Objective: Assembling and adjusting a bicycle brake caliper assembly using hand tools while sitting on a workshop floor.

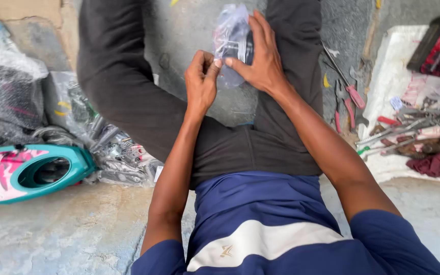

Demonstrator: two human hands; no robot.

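Both hands [230,66] on plastic bag [231,35] of dark parts

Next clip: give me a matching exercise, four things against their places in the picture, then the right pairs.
Things:
1. plastic bag
2. teal and pink panel
3. red-handled pliers
4. maroon rag

Places:
A. on the ground, far left
B. on the white sheet, right edge
C. between both hands, above the knees
D. on the ground, just right of the right leg

Pairs: 1-C, 2-A, 3-D, 4-B. The left hand pinches the bag's lower edge; the right hand grips its side.
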